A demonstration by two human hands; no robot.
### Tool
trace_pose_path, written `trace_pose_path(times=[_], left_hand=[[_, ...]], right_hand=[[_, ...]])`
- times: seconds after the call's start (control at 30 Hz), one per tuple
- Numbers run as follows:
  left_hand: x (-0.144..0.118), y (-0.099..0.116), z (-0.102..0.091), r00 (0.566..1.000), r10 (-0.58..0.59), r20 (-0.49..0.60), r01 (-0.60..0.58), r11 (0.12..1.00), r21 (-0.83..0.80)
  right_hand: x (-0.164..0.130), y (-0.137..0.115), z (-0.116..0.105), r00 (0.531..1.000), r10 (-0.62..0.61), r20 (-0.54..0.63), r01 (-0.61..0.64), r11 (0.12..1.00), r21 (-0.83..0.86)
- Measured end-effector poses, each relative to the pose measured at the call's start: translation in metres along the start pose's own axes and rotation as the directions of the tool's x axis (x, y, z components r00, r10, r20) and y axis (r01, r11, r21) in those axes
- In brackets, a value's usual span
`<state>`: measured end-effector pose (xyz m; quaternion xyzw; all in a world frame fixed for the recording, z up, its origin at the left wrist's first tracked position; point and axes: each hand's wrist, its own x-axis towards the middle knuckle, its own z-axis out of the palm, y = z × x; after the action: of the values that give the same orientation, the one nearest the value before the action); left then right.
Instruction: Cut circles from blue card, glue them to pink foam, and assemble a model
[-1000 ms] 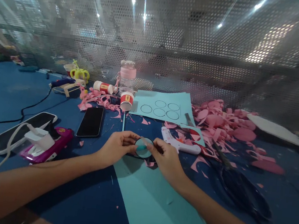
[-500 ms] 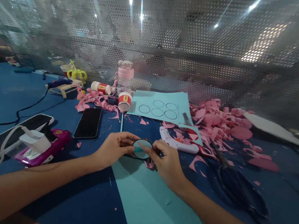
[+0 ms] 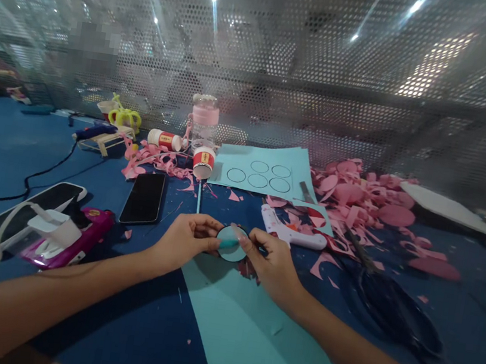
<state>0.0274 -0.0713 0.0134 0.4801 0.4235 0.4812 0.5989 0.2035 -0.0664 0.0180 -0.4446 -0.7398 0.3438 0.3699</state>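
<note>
In the head view, a light blue paper circle (image 3: 231,254) with a dark outline is held upright between my two hands. My left hand (image 3: 187,240) pinches its left edge between thumb and fingers. A small teal shape (image 3: 228,243) lies across it at my left thumb tip; I cannot tell what it is. At the right edge my right hand (image 3: 274,265) is closed, its thumb lying on the face of the circle. Under my hands is a long light blue paper sheet (image 3: 249,333). A scrap of pink paper shows just below the circle.
Beyond are a blue sheet with drawn circles (image 3: 238,151), a white glue gun (image 3: 298,237) and pink paper pieces (image 3: 345,190). Dark-handled scissors (image 3: 388,305) lie right. A phone (image 3: 143,198), power strip (image 3: 67,241), paper cup (image 3: 203,161) and pink-lidded bottle (image 3: 206,116) stand or lie left.
The paper circle has turned slightly between my fingers and its face looks rounder. My hands stay in nearly the same place; the view has shifted a little.
</note>
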Motion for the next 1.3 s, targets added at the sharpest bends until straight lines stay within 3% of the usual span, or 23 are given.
trace_pose_path(times=[0.1,0.2,0.3,0.37,0.47,0.53,0.6,0.7,0.83,0.93,1.0,1.1,1.17,1.23,1.3], left_hand=[[0.000,0.000,0.000,1.000,-0.007,0.005,0.006,1.000,0.017],[0.004,-0.002,-0.004,0.999,0.029,-0.015,-0.028,0.999,0.044],[0.008,-0.005,-0.010,0.996,0.075,-0.051,-0.069,0.992,0.103],[0.009,-0.006,-0.014,0.992,0.112,-0.051,-0.101,0.978,0.182],[0.009,-0.005,-0.016,0.980,0.198,-0.016,-0.177,0.909,0.376],[0.008,-0.004,-0.016,0.968,0.253,0.005,-0.223,0.844,0.488],[0.009,-0.003,-0.017,0.960,0.280,-0.006,-0.231,0.803,0.549],[0.012,-0.005,-0.018,0.960,0.275,-0.041,-0.205,0.798,0.567],[0.014,-0.005,-0.020,0.936,0.344,-0.069,-0.246,0.782,0.572],[0.014,0.001,-0.025,0.859,0.490,-0.149,-0.252,0.658,0.710],[0.014,0.004,-0.030,0.822,0.532,-0.204,-0.167,0.567,0.807],[0.016,0.002,-0.036,0.844,0.479,-0.242,-0.034,0.497,0.867],[0.017,-0.002,-0.037,0.820,0.518,-0.244,-0.008,0.436,0.900],[0.015,-0.004,-0.034,0.748,0.631,-0.206,-0.026,0.337,0.941],[0.010,-0.004,-0.028,0.728,0.683,-0.062,-0.122,0.219,0.968]], right_hand=[[-0.002,0.001,0.000,1.000,0.004,0.007,-0.004,1.000,-0.029],[-0.001,-0.001,-0.002,0.992,-0.081,-0.091,0.062,0.978,-0.201],[0.006,-0.006,-0.014,0.945,-0.229,-0.232,0.120,0.906,-0.407],[0.013,-0.010,-0.029,0.923,-0.284,-0.259,0.087,0.810,-0.580],[0.022,-0.012,-0.059,0.964,-0.188,-0.188,-0.055,0.550,-0.833],[0.023,-0.009,-0.076,0.991,-0.041,-0.127,-0.102,0.381,-0.919],[0.023,-0.003,-0.086,0.988,0.154,-0.031,-0.078,0.311,-0.947],[0.023,0.004,-0.088,0.958,0.262,0.118,0.020,0.349,-0.937],[0.028,0.006,-0.081,0.973,0.185,0.138,0.072,0.324,-0.943],[0.031,0.009,-0.080,0.975,0.141,0.173,0.116,0.342,-0.933],[0.033,0.015,-0.082,0.976,0.107,0.188,0.137,0.363,-0.922],[0.037,0.026,-0.088,0.975,0.096,0.199,0.145,0.399,-0.905],[0.040,0.031,-0.092,0.963,0.128,0.236,0.154,0.457,-0.876],[0.041,0.032,-0.096,0.949,0.142,0.282,0.172,0.519,-0.838],[0.042,0.030,-0.098,0.948,0.118,0.297,0.186,0.550,-0.814]])
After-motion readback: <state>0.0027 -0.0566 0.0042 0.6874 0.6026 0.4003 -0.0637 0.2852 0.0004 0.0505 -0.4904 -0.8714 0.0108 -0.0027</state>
